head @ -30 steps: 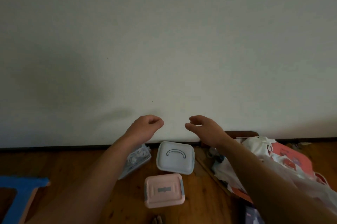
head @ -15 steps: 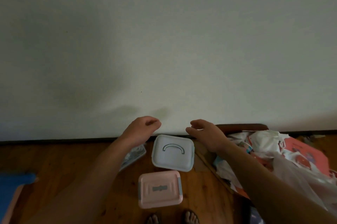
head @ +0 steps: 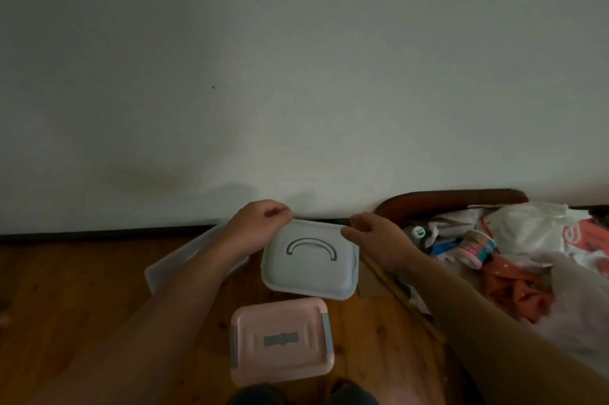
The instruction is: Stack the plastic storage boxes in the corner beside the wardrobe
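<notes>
— Boxes on the wood floor [head: 82, 289]?
— Three of them. Blue box [head: 309, 272] first. Sits near the bottom of the white wall [head: 296, 74]. Has its lid on, with a curved handle [head: 311, 244] lying flat on top.
— And the hands?
— Left hand [head: 257, 226]: curls its fingers round the far left corner of the blue box and holds it. Right hand [head: 379, 239]: grips the far right corner the same way, thumb at the edge of the lid.
— Lifted up?
— Cannot tell. Looks flat and low, close to the floor.
— Next box?
— Pink box [head: 281, 340]. Sits just in front of the blue box, nearer to the person. Cannot tell if touching or not. Has its lid on too, with grey clips at both sides and a grey bit in the middle.
— Third one?
— Clear box [head: 171, 267]. Lies to the left of the blue box, half hidden behind the left arm.
— Over on the right?
— Big messy pile. White plastic bags [head: 527, 230], some pinkish red cloth [head: 520, 292], and a roll of tape [head: 478, 244] with bright pictures on it. Also a dark brown curved wood piece [head: 454, 200] against the wall, behind the pile.
— Close to the boxes?
— Close to the right hand, yes. Well apart from the pink box.
</notes>
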`<action>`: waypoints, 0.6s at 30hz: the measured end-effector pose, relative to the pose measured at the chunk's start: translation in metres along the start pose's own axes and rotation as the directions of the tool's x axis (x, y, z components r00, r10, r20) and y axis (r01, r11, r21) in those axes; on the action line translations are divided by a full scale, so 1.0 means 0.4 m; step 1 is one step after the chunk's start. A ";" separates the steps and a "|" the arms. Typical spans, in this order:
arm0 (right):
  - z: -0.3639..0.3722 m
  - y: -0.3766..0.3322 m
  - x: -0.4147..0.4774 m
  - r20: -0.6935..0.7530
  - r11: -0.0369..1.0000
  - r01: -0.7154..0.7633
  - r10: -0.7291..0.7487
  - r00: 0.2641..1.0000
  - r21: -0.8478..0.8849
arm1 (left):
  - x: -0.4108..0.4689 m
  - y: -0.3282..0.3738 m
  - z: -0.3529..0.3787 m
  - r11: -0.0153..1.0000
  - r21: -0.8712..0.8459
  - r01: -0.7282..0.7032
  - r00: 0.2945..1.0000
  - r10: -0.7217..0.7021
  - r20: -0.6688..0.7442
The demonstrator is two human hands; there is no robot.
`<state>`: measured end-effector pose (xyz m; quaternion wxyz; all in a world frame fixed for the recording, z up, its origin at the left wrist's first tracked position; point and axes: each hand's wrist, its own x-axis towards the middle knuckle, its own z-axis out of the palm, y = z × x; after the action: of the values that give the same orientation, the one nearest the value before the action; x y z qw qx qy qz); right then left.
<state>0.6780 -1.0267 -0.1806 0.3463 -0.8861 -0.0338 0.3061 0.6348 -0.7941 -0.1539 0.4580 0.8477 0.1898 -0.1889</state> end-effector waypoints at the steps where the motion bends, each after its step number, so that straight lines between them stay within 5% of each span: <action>1: 0.019 0.019 0.020 0.005 1.000 -0.005 0.005 1.000 0.001 | 0.021 -0.025 0.016 1.000 0.000 0.005 1.000 -0.005 -0.001; 18: 0.229 0.283 0.275 0.004 0.999 -0.035 0.035 0.999 -0.029 | 0.283 -0.327 0.225 1.000 -0.002 0.024 1.000 -0.024 0.013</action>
<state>0.6981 -1.0284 -0.3622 0.3279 -0.8907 -0.0235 0.3138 0.6539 -0.7872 -0.3477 0.4578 0.8436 0.1971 -0.1997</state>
